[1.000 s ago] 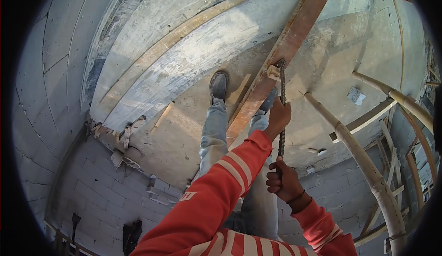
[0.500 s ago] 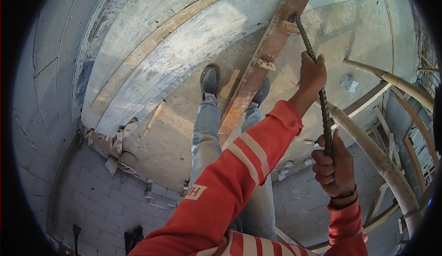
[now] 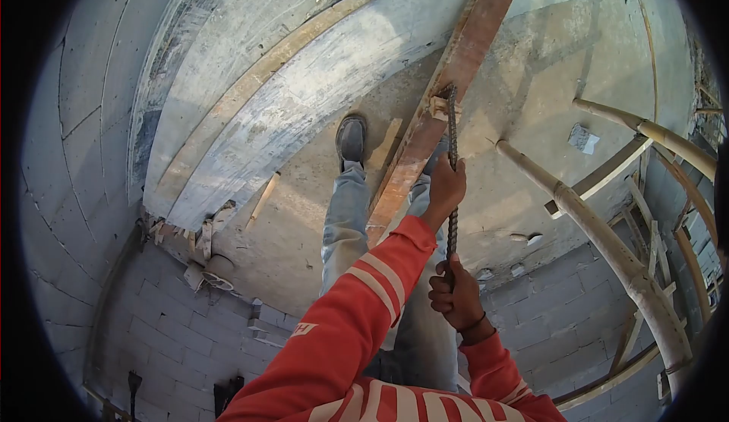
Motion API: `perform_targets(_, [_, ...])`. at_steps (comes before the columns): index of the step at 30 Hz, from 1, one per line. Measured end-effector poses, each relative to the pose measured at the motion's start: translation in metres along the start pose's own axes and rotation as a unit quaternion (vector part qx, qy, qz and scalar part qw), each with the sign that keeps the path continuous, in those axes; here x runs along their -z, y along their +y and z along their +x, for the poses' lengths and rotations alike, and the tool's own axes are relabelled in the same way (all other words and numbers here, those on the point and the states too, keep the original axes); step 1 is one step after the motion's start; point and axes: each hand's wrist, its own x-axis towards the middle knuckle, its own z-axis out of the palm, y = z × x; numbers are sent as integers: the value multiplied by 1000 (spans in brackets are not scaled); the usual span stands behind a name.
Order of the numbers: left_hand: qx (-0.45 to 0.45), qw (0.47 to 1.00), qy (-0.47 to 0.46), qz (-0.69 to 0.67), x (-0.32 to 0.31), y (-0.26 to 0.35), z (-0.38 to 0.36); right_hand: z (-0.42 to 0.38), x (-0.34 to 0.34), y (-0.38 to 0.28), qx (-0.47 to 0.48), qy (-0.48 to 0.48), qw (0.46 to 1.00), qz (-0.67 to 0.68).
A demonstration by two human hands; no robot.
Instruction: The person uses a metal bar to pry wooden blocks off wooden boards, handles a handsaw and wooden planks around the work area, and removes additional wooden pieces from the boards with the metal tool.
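A ribbed steel bar runs upright through both my hands. My left hand is wrapped round its middle, and lower down my right hand grips its bottom end. The bar's bent top end is at a small wooden block on the long reddish-brown board; whether they touch is hard to tell.
Curved grey panels lie at the upper left. Bamboo poles and timber pieces stand at the right. My shoe is left of the board. A loose stick, a grey fragment and block walls surround the floor.
Both hands and the bar have moved left and the bar's tip has come down along the board to the lower block. The upper wooden block no longer shows on the board.
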Motion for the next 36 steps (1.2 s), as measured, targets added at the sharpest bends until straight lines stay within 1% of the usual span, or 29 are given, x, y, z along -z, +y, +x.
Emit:
perform_targets(1, [17,1000,-8,2,1,8,-7,-15,-11,-16,0,7,1000,-10])
perform_targets(2, [146,979,-56,-127,3,29,4,-26,-14,-33,-8,2,1000,-9])
perform_targets(3, [262,926,-102,-252,4,50,20,-41,-23,-57,-27,-26,999,8])
perform_targets(4, [278,916,-81,-279,-4,65,29,-58,-32,-83,-31,-57,998,21])
perform_targets(6, [327,880,-105,-328,-9,102,48,-84,-46,-139,-21,-175,978,114])
perform_targets(7, [341,857,-109,-371,-28,106,65,-98,-62,-163,-20,-207,957,201])
perform_targets(8, [352,832,-113,-413,-45,109,80,-109,-78,-186,-12,-227,948,224])
perform_targets(11, [383,809,-90,-437,-51,129,88,-112,-78,-208,-2,-241,939,247])
perform_targets(12, [384,808,-89,-438,-43,131,81,-107,-68,-201,-10,-258,942,217])
perform_targets(13, [371,843,-103,-377,-29,130,68,-100,-54,-189,-14,-261,945,198])
perform_targets(14, [354,873,-115,-313,-19,126,61,-90,-38,-175,-4,-228,964,135])
perform_targets(15, [325,903,-98,-264,-23,98,61,-81,-22,-161,6,-195,978,73])
perform_targets(16, [295,928,-82,-212,-31,61,61,-73,-17,-146,27,-122,992,-25])
perform_targets(17, [209,974,0,-93,-28,39,56,-62,-16,-130,48,-48,990,-121])
perform_targets(18, [115,990,79,28,-22,21,53,-46,-14,-115,67,5,986,-153])
perform_targets(19, [118,990,76,33,-12,10,56,-27,-10,-102,86,58,978,-184])
perform_targets(20, [32,991,99,90,-1,-1,62,-6,0,-92,82,58,979,-180])
perform_targets(21, [-54,981,119,147,7,-13,67,16,11,-82,97,102,966,-219])
perform_targets(22, [-53,980,115,152,12,-22,76,35,22,-74,113,145,949,-257])
perform_targets(23, [-112,974,87,175,15,-28,87,48,31,-68,108,144,951,-252])
perform_targets(24, [-173,963,57,197,16,-34,99,59,40,-63,144,154,943,-257])
perform_targets(25, [-172,963,50,201,15,-41,111,66,47,-58,179,165,934,-261])
perform_targets(26, [-207,958,26,198,12,-47,122,69,54,-51,175,168,936,-254])
perform_targets(27, [-244,950,3,193,8,-52,132,70,60,-45,208,160,931,-252])
perform_targets(28, [-246,950,-4,194,5,-56,140,71,65,-40,243,152,925,-250])
perform_targets(31, [-242,945,-32,217,0,-63,145,57,69,-21,243,165,935,-200])
perform_targets(33, [-225,952,-11,206,0,-64,143,44,72,-12,242,161,941,-173])
perform_targets(35, [-241,951,-17,192,2,-66,139,40,80,-3,294,167,931,-139])
perform_targets(36, [-255,951,-21,172,4,-68,137,42,81,-1,293,164,932,-134])
